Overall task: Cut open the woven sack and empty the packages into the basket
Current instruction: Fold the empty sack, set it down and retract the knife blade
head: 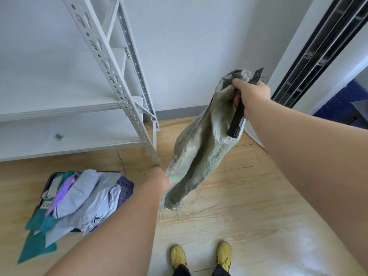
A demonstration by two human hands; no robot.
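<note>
From the head view, my right hand was raised in the upper right of the frame, its fingers clenched round the bunched top of the woven sack and, in the same grip, a black utility knife whose blade end poked up past my knuckles. The sack hung limp and slanted down toward the middle of the frame, its frayed lower edge trailing loose threads above the wooden floor. My left hand met the sack's lower part at centre frame; it was blurred, and I could not tell whether its fingers were grasping the fabric or merely touching it.

At lower left, the purple basket stood on the floor, heaped with grey and teal packages, some spilling over its near rim onto the boards. There was open floor between the basket and the sack, and more floor to the right of the sack.

A white metal shelving rack filled the upper left, its front leg coming down just beside the sack's lower part. A dark-slatted panel ran along the upper right. My yellow shoes showed at the bottom edge.
</note>
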